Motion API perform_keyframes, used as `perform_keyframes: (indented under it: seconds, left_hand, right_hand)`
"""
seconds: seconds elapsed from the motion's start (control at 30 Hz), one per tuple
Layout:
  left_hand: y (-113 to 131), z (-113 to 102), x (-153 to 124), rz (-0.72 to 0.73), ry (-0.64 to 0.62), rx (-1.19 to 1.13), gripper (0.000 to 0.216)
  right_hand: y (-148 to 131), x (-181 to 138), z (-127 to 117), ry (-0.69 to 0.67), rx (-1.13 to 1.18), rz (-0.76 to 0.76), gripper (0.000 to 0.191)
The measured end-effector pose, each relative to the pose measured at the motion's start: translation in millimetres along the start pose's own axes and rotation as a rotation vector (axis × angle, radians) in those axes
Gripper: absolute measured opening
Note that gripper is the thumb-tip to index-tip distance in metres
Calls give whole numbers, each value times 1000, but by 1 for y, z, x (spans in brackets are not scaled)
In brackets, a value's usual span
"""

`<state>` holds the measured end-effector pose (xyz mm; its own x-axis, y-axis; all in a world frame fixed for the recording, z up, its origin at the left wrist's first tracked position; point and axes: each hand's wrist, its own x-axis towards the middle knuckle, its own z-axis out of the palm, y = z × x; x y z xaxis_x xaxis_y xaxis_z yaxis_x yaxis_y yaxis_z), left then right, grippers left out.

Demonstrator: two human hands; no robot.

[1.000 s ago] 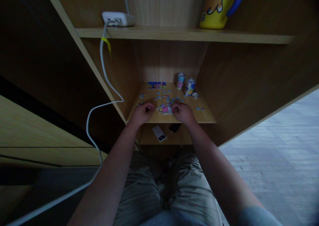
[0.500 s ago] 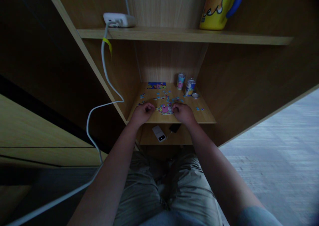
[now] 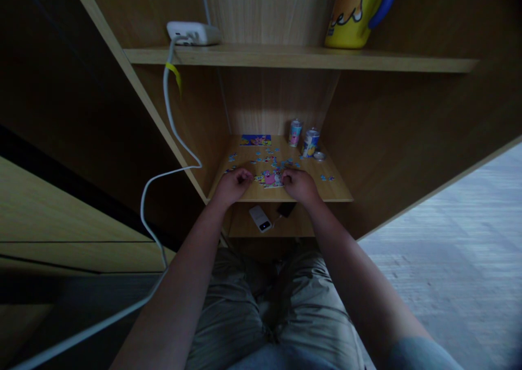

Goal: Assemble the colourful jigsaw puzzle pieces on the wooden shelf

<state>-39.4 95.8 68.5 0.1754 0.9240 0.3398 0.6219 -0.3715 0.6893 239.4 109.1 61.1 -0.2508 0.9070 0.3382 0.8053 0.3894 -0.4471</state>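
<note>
A partly joined jigsaw puzzle [image 3: 269,179] with a pink cartoon figure lies near the front of the middle shelf. My left hand [image 3: 235,184] is at its left, fingers curled in; whatever they hold, if anything, is hidden. At the puzzle's right edge, my right hand [image 3: 298,183] has its fingertips pinched against or just over the pieces, and what lies between them cannot be made out. Loose blue puzzle pieces [image 3: 269,158] are scattered behind the joined part. Further back lies a flat picture card [image 3: 255,140] with a similar cartoon design.
Two printed cans [image 3: 295,133] stand at the back right, a round lid [image 3: 319,156] beside the nearer one. Below, a white power bank or phone [image 3: 260,219] lies on a lower shelf. The upper shelf [image 3: 269,57] bears a white charger [image 3: 193,33] and yellow mug [image 3: 348,22]. A white cable [image 3: 143,207] hangs left.
The view has shifted very slightly. Both hands stay nearly where they were, and the puzzle shows no visible difference.
</note>
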Motion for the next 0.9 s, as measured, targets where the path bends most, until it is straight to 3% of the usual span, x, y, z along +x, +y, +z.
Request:
perform_keyframes:
  seconds: [0.9]
  left_hand:
    - [8,-2,-2,-13,1,40,14]
  right_hand:
    - [-2,-2,-2,-5,1,11,24]
